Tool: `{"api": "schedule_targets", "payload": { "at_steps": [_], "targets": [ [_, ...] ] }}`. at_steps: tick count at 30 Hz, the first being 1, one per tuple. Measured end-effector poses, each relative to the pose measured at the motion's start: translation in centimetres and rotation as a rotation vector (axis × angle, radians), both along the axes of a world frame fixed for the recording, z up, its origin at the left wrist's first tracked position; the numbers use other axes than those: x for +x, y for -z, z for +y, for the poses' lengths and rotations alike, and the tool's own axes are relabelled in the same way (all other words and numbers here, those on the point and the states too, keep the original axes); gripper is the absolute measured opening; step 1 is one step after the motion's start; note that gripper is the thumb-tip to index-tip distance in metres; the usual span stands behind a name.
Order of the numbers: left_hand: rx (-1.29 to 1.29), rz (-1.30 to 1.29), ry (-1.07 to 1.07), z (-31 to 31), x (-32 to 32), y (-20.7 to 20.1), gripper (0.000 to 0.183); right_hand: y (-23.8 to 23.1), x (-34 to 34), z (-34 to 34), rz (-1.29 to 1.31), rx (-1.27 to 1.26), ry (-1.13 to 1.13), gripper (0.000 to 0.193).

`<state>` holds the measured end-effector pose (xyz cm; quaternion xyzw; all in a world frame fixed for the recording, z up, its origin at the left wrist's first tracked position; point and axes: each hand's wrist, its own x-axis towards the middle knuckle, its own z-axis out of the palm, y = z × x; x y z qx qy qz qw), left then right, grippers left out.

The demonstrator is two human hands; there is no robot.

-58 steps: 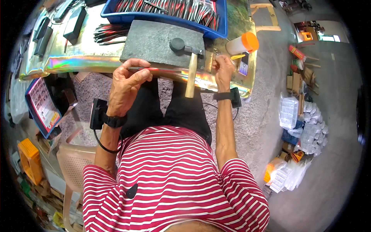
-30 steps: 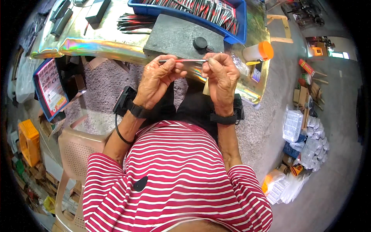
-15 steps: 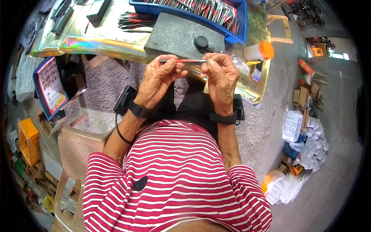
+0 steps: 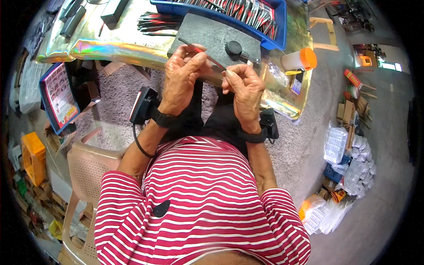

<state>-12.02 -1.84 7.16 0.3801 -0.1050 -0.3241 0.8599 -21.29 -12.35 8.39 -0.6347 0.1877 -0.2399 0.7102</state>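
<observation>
Thin metal strip with a red part (image 4: 204, 54) now tilted, no more level as half a second ago, pinched at both ends by left hand (image 4: 183, 79) and right hand (image 4: 243, 90), above grey stone block (image 4: 212, 35), probably under inspection.

Stone block (image 4: 207, 35) lies before crate (image 4: 274, 31), behind hands (image 4: 212, 79).

Both hands hang over the near edge of the surface (image 4: 110, 48). Straight ahead the grey stone block (image 4: 212, 37) and the black knob (image 4: 233, 47) on it bar the way; behind them stands the blue tray (image 4: 276, 37). Rightward, the orange-capped bottle (image 4: 299, 59) crowds the corner.
</observation>
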Motion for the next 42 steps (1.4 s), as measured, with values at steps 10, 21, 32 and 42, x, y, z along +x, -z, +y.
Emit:
{"api": "schedule_targets", "payload": {
  "at_steps": [10,21,32,42],
  "targets": [
    [0.264,-0.241,0.063,-1.6,-0.4,0.8,0.019,1.6,0.2,-0.2,0.008,0.049,0.062,0.010],
    [0.300,-0.472,0.050,-4.4,0.8,0.5,0.012,2.2,0.5,-1.4,-0.038,0.220,0.111,0.014],
    [0.371,-0.599,-0.021,-7.8,2.0,0.8,0.002,2.0,1.1,-2.8,-0.005,0.233,0.091,0.030],
    [0.482,-0.808,-0.025,-9.4,2.8,2.9,0.004,0.9,-4.3,-4.3,0.076,0.206,0.193,0.021]
  ]
}}
